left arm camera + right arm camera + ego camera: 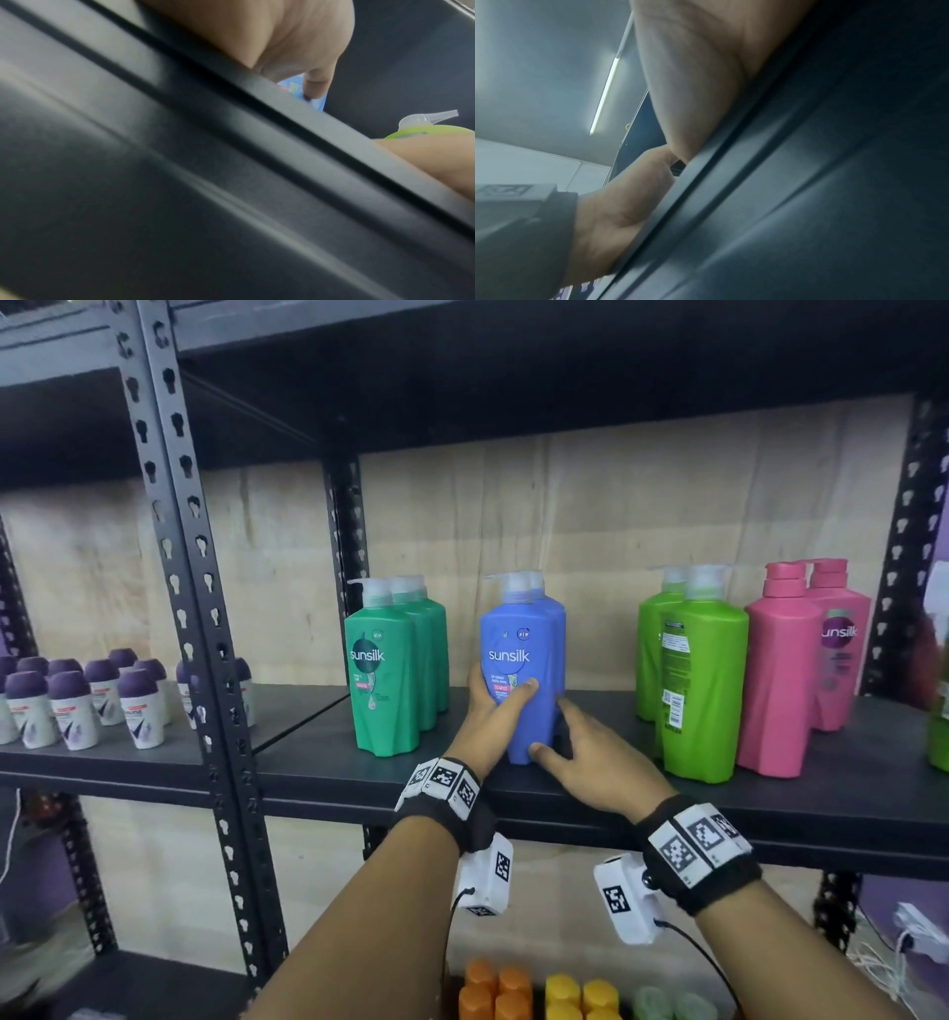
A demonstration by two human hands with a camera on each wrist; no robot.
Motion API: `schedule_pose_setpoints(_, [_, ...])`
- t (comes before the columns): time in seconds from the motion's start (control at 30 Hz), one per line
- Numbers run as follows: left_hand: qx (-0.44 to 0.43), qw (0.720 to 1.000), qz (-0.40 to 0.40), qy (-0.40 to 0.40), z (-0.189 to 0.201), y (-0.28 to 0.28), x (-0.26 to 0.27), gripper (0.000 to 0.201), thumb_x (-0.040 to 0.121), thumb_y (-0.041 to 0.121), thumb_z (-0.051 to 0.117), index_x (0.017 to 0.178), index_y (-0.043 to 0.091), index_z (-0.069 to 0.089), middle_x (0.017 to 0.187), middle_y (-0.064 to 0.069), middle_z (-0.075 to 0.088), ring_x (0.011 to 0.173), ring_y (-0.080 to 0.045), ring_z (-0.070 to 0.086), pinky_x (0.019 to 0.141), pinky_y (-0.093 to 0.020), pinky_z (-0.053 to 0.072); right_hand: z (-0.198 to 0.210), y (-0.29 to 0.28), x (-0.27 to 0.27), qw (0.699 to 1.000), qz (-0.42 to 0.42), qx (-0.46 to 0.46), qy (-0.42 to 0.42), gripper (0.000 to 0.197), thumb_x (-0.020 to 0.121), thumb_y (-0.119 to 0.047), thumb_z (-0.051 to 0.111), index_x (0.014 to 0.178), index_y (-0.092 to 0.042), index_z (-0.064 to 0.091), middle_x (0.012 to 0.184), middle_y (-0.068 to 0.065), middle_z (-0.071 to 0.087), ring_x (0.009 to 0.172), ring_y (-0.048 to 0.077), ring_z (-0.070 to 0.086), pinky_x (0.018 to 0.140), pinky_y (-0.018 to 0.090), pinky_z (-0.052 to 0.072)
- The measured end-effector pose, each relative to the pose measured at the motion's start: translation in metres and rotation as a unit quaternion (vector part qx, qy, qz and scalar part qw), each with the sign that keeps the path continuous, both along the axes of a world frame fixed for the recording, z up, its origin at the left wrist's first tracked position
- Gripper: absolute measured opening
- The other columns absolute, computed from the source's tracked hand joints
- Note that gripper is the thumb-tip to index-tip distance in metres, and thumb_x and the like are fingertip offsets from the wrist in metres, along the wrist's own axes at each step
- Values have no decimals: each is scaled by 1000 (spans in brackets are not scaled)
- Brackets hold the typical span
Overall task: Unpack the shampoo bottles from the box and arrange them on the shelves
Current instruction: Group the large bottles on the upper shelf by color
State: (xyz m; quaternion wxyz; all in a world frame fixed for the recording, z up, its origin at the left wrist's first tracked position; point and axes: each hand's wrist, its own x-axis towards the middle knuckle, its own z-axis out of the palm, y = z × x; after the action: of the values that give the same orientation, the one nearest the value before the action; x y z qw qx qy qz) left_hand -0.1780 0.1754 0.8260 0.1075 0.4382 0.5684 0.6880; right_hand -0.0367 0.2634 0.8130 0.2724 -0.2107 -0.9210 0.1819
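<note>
Black metal shelf [318,765] carries the upright blue plastic shampoo bottle [516,660], long axis vertical, between green and lime rows. Left hand [495,711] wraps its lower front; right hand [598,762], fingers spread, touches its base from the right, equally near.

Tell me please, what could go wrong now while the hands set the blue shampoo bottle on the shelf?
1. The front blue bottle stands close to the shelf's front edge; a pull by the left hand might tip it off.
2. The right hand is near the light green bottles; a sideways move could knock them.
3. Pushing back may shove the blue bottle behind, mostly hidden.
</note>
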Motion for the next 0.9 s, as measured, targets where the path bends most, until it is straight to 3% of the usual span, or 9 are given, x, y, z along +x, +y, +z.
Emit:
schedule_pose_setpoints(0.1, [1,1000,-1,-7,1,-1,-1,71,79,54,70,138,41,34,124,21,58,102,7,67,94,-25,53,1,0,0,1000,-15,2,-6,78,96,-63,50,160,-33,19,160,-5,41,141,21,47,108,42,44])
schedule_pose_setpoints(0.2, [-9,1000,10,1,-2,-2,-1,73,81,51,73,140,38,34,118,24,62,104,4,67,103,-35,53,1,1,-1,999,-28,4,-19,74,97,-65,46,159,-34,21,158,-4,45,138,23,51,105,43,46])
schedule_pose_setpoints(0.3, [-15,1000,12,13,-3,-3,1,72,86,47,73,144,34,32,122,22,62,106,6,66,108,-38,51,0,-1,-1,999,-33,15,-20,72,96,-65,46,156,-32,24,153,-3,50,134,25,54,100,44,48])
schedule_pose_setpoints(0.47, [-23,1000,7,8,-1,-7,4,73,84,51,72,143,37,30,129,16,61,118,-6,64,110,-41,49,0,-3,0,998,-47,26,-29,72,96,-65,46,156,-32,23,149,-1,55,129,27,58,95,43,51])
schedule_pose_setpoints(0.57, [-18,1000,15,10,-1,-8,5,78,80,54,73,144,37,33,126,20,62,116,-4,65,109,-41,50,-1,-4,0,998,-54,29,-28,71,96,-66,46,154,-31,26,147,-1,57,128,28,58,93,42,51])
schedule_pose_setpoints(0.7, [-12,998,53,24,-3,-13,6,80,75,58,75,145,38,42,118,30,66,112,-3,67,106,-42,52,0,-7,2,996,-77,40,-20,63,93,-68,48,144,-33,38,134,-2,65,120,27,63,78,37,45])
schedule_pose_setpoints(0.8, [-21,994,91,51,-2,-20,11,63,79,55,75,135,42,50,120,24,68,110,0,67,103,-41,53,1,-15,7,995,-85,50,-4,53,94,-62,49,135,-30,49,126,-5,67,115,23,64,76,36,47])
schedule_pose_setpoints(0.9, [1,989,130,75,-1,-25,17,52,89,37,74,136,26,56,129,7,65,121,-12,62,107,-43,49,2,-23,14,992,-93,63,54,40,97,-51,51,125,-26,62,120,-5,68,110,21,65,83,37,53])
